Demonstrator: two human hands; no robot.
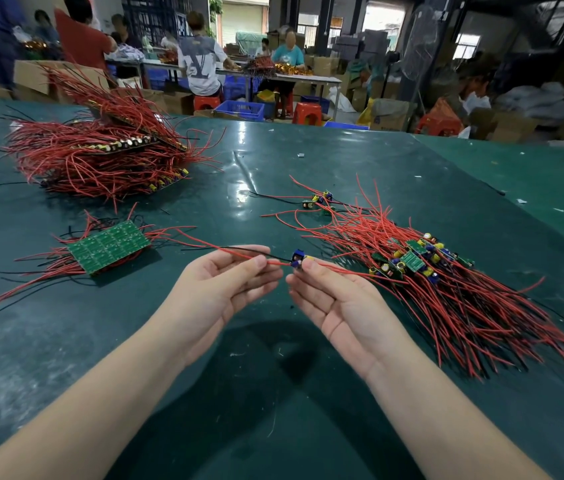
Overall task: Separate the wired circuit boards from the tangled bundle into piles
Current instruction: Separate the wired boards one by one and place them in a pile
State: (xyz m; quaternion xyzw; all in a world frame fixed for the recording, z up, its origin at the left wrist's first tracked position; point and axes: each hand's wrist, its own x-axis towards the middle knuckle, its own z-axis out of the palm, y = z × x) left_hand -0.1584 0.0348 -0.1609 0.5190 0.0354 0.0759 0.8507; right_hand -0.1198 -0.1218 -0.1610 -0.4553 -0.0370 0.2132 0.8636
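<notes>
Your left hand (225, 282) pinches the red wire (239, 255); your right hand (332, 296) pinches the small circuit board (297, 260), held above the table's (273, 161) middle. Ease them apart gently, then lay it on the pile (429, 278) toward the right edge.

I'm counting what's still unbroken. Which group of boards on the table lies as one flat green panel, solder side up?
The flat green circuit board panel at near left, red wires fanning from its edges. The far-left heap is stacked; the right pile holds small loose boards.
</notes>
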